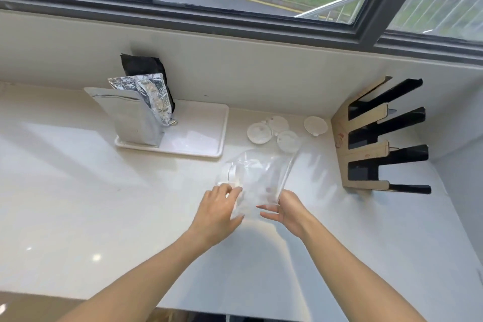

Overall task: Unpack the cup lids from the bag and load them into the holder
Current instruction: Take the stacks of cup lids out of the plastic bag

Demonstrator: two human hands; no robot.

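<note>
Lids (271,131) lie loose on the table (104,191) near the holder (379,136); the bag (257,180), apparently emptied, is pinched by the left hand (218,213) and right hand (286,210). It should be laid aside before lids are stacked.

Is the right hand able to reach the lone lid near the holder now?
Probably yes. The right hand is occupied on the clear bag, but bare counter leads to the lone lid beside the holder.

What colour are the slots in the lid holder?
Black slots in a tan, cardboard-like holder, clearest in the head view.
</note>
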